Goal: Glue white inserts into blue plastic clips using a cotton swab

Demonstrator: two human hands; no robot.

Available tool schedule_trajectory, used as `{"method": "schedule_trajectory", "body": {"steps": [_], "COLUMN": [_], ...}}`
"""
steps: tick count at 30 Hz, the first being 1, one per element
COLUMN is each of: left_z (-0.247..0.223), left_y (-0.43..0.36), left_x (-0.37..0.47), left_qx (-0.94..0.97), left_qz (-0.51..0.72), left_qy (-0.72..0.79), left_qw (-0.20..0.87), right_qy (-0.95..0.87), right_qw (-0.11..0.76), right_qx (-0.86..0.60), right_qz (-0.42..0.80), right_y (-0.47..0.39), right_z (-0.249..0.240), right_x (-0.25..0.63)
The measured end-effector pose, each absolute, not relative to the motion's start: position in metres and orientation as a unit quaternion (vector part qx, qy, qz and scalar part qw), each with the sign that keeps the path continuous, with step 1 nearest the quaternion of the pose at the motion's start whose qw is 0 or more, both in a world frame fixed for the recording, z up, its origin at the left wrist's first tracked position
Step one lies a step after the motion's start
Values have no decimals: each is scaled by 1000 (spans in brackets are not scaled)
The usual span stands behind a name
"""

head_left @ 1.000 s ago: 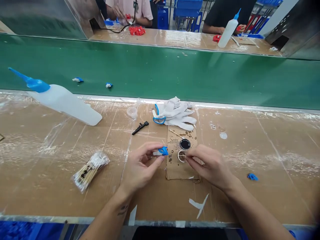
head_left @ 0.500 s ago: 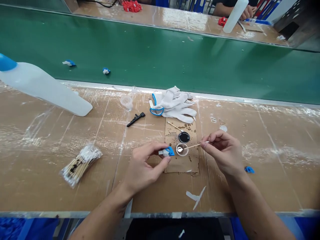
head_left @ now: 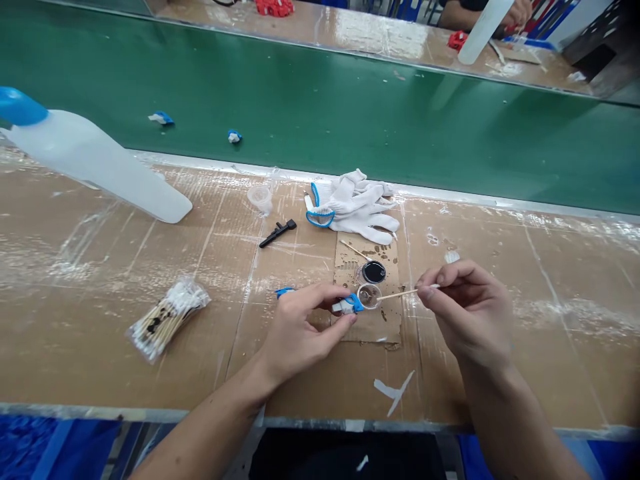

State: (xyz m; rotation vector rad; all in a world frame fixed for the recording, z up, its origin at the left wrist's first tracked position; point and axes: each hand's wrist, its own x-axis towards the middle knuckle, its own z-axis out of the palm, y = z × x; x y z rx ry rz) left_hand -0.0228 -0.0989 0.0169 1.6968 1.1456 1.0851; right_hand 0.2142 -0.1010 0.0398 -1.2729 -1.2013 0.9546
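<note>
Between the thumb and fingers of my left hand [head_left: 307, 323] is a small blue and white plastic part [head_left: 350, 305], just left of a small clear cup [head_left: 369, 305]. My right hand [head_left: 467, 310] pinches a thin cotton swab [head_left: 400, 293] by one end. The swab's other end lies over the clear cup's right rim; whether it touches is unclear. Behind that cup stands another cup of black liquid [head_left: 374, 271]. Both are on a stained cardboard piece [head_left: 370, 327], with another swab [head_left: 355, 250] lying behind them. A blue piece [head_left: 285, 291] peeks out behind my left hand.
White gloves [head_left: 357, 207] lie behind the cups, a black gun-shaped part [head_left: 278, 233] to their left. A bag of swabs [head_left: 169, 317] and a large white bottle [head_left: 110, 160] are further left. Small blue-white pieces [head_left: 161, 119] rest on the green belt [head_left: 310, 113]. Across it, a person's hands [head_left: 517, 17] show.
My left hand has moved right, nearer the clear cup. My right hand has drawn the swab rightward toward the cup's rim. The pieces on the belt have shifted right. The view has moved slightly.
</note>
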Motion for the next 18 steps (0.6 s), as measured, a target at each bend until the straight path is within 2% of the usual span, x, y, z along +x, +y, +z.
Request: {"method": "schedule_trajectory", "body": {"steps": [18], "left_z": [16], "left_y": [-98], "left_x": [-20], "left_qx": [699], "left_qz": [467], "left_qy": [412], "left_qw": [352], "right_qy": [-592], "right_qw": [548], "right_qx": [-475], "right_qz": [351], "right_y": [-112], "right_z": [52], "right_x": [186]}}
